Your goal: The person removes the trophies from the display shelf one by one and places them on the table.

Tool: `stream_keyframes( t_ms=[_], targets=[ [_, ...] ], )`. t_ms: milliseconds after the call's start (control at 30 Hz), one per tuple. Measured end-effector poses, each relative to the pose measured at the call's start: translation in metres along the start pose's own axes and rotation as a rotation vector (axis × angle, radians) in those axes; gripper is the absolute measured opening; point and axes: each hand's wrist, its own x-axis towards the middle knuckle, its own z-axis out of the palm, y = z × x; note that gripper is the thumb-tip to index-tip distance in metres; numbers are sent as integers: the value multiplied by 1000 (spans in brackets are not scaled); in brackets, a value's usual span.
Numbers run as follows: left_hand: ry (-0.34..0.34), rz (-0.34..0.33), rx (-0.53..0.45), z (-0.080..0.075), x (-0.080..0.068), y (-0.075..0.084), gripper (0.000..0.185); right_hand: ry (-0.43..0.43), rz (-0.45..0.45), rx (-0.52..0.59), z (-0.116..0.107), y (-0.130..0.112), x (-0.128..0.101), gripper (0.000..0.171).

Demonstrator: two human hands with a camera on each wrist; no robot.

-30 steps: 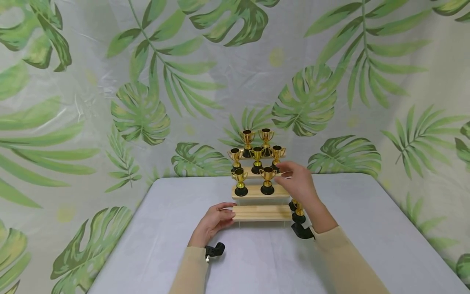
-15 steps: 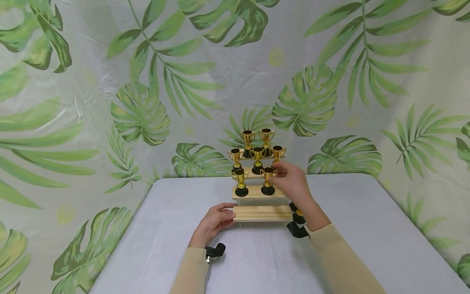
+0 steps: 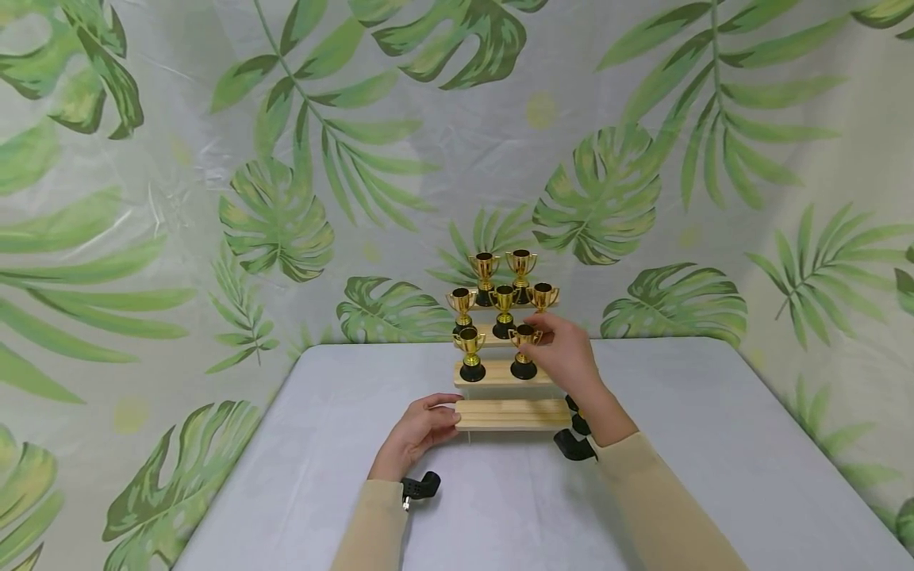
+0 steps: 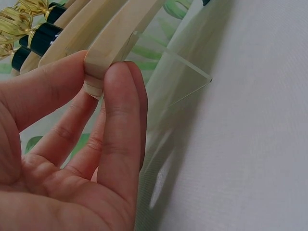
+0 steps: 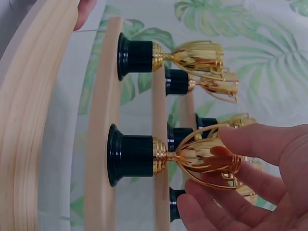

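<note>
A tiered wooden stand (image 3: 512, 414) with clear supports bears several small gold trophies on black bases. My left hand (image 3: 420, 428) pinches the left end of its lowest step; in the left wrist view, thumb and fingers meet around the wooden edge (image 4: 98, 62). On the second step up, my right hand (image 3: 569, 357) holds the right-hand trophy (image 3: 524, 369) by its cup. The right wrist view has thumb and fingers at the cup and handles of this trophy (image 5: 202, 156), its base on the step. Beside it on the same step stands another trophy (image 3: 470, 357).
Higher steps carry more trophies, among them a middle one (image 3: 503, 311) and a top one (image 3: 485, 274). Right of the stand, black-based trophies (image 3: 580, 424) are mostly hidden behind my right wrist. A white cloth covers the table (image 3: 343, 396); a leaf-patterned curtain hangs behind.
My right hand has moved left from beside the second-step trophy to take hold of its cup. My left hand keeps its grip on the lowest step.
</note>
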Motion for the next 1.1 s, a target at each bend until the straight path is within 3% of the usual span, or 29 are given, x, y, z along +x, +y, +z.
stream_keyframes(
  t_ms=[1100],
  targets=[
    [0, 9, -32, 0, 3, -2, 45, 43, -22, -6, 14, 4, 3, 38]
  ],
)
